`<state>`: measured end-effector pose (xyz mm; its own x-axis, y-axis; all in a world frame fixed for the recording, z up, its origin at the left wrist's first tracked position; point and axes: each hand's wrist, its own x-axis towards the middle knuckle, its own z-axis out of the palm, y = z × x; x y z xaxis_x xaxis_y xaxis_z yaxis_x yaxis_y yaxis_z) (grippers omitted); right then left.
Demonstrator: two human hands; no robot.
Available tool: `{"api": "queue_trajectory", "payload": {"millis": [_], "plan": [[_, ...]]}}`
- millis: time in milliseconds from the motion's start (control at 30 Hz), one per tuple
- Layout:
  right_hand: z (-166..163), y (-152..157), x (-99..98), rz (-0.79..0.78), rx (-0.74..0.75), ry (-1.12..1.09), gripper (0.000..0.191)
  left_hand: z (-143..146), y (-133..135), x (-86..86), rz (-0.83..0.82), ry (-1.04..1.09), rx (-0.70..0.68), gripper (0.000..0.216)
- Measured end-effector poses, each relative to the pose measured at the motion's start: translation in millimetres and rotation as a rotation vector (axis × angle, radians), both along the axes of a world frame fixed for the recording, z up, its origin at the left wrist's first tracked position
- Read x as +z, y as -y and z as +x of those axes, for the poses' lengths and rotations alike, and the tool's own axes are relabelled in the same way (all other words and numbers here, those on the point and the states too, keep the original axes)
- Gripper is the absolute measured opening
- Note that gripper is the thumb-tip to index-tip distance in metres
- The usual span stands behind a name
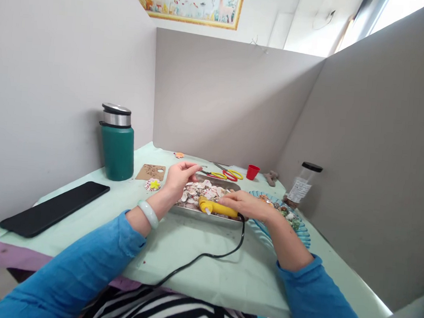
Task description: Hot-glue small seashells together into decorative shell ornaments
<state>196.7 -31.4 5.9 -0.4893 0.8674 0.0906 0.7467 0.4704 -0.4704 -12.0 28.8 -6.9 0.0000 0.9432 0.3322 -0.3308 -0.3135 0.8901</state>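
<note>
My left hand is raised over the left back part of a metal tray, thumb and fingers pinched together. Whatever lies in that pinch is too small to make out. Pale seashells fill the tray. Across its front rests a yellow hot glue gun, its black cord running down over the table edge. My right hand lies just behind the glue gun's handle, fingers stretched out over the shells; its fingertips are partly hidden.
Scissors and a red cup stand behind the tray. At right are a blue plate of small pieces and a clear jar. A green bottle, black phone, brown card and shell flower are left. Grey partitions enclose the table.
</note>
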Motion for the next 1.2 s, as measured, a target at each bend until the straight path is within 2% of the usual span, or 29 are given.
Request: {"api": "queue_trajectory", "payload": {"millis": [67,133,167,300,467,533,600,667,733,833,933,1067,1200], "plan": [[2.6,-13.5,-0.7,0.074,-0.113,0.007,0.043,0.4,0.2,-0.3,0.001,-0.007,-0.011,0.024],[1.3,-29.6,-4.0,0.197,-0.195,0.112,0.024,0.9,0.8,0.1,0.002,-0.006,-0.017,0.025],[-0.7,-37.0,-5.9,0.188,-0.211,0.183,0.016,1.1,1.1,0.5,0.003,-0.003,-0.018,0.025],[-11.2,-52.6,-10.5,0.094,-0.203,0.308,0.015,1.5,2.6,1.9,0.006,0.001,-0.022,0.026],[-12.1,-49.8,-14.0,0.092,-0.206,0.294,0.005,1.1,2.5,0.6,-0.003,0.002,-0.039,0.026],[-8.7,-48.2,-15.4,0.122,-0.233,0.264,0.002,0.9,1.8,-0.2,-0.001,-0.01,-0.033,0.026],[-5.9,-46.5,-15.2,0.183,-0.279,0.225,0.006,1.0,1.4,-0.6,0.003,-0.022,-0.032,0.026],[-6.0,-43.3,-12.7,0.233,-0.319,0.114,0.013,1.7,2.1,-0.3,0.006,-0.033,-0.038,0.026],[-10.1,-38.1,-8.6,0.2,-0.307,-0.148,0.016,2.9,3.9,0.4,0.006,-0.045,-0.042,0.027],[-21.3,-28.3,-3.5,0.01,-0.21,-0.643,0.013,5.0,6.6,1.1,0.003,-0.056,-0.045,0.027],[-30.8,-21.5,-3.0,-0.123,-0.143,-0.929,0.016,6.3,6.9,0.0,0.01,-0.055,-0.055,0.027],[-34.4,-19.0,-5.8,-0.229,-0.078,-1.084,0.022,6.7,4.6,-3.6,0.036,-0.058,-0.075,0.027],[-37.5,-15.8,-5.1,-0.223,-0.152,-1.102,0.02,7.3,4.6,-4.8,0.058,-0.064,-0.082,0.025]]}}
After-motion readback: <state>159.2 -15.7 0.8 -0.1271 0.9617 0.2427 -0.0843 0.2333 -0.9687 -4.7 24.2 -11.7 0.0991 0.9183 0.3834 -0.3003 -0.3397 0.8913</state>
